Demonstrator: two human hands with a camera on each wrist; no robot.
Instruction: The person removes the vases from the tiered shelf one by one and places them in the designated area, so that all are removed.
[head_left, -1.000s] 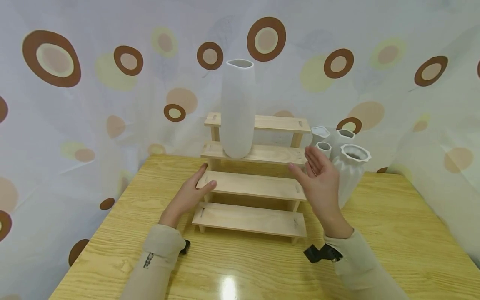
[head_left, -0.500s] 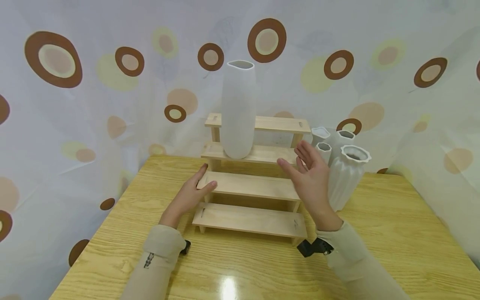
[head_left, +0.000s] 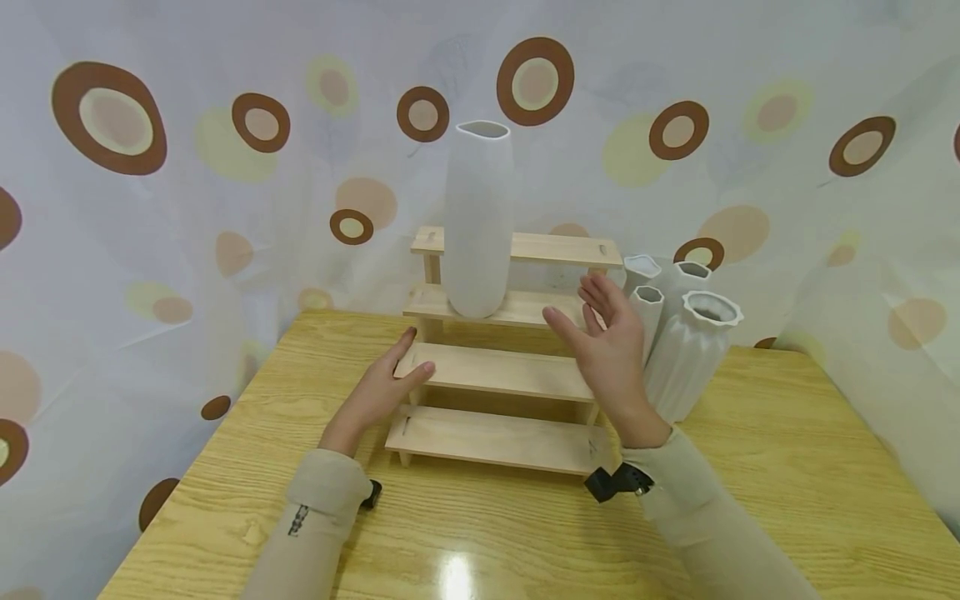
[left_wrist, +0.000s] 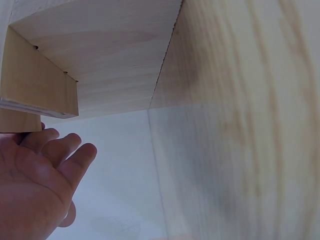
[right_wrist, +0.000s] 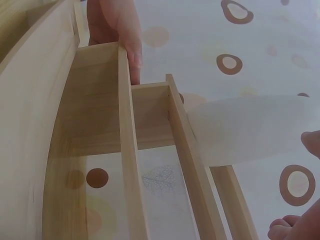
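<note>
A tall white vase [head_left: 477, 221] stood upright on the 3rd step from the bottom of a 4-step wooden shelf [head_left: 501, 372], toward that step's left end. The shelf sat on a yellow wood-grain table [head_left: 787, 467] in front of a curtain [head_left: 150, 208] printed with brown and yellow rings.

The left hand [head_left: 381, 392] rested against the left end of the shelf's 2nd step, its thumb lying on top of the board and its fingers straight along the end; it held nothing in a curled grip. The left wrist view showed the same hand's fingers [left_wrist: 55, 150] stretched out flat beside the underside of the wooden boards.

The right hand [head_left: 606, 350] hovered open in the air over the right part of the shelf, palm turned left toward the tall vase, fingers spread and relaxed, touching nothing. It was near the vase but clearly apart from it.

Just right of the shelf stood a cluster of 4 smaller white vases: a wide ribbed vase [head_left: 693, 350] in front, with 3 narrower vases [head_left: 667, 283] behind it. A black strap [head_left: 613, 482] showed at the right wrist, below a beige sleeve [head_left: 315, 517] on each arm.
</note>
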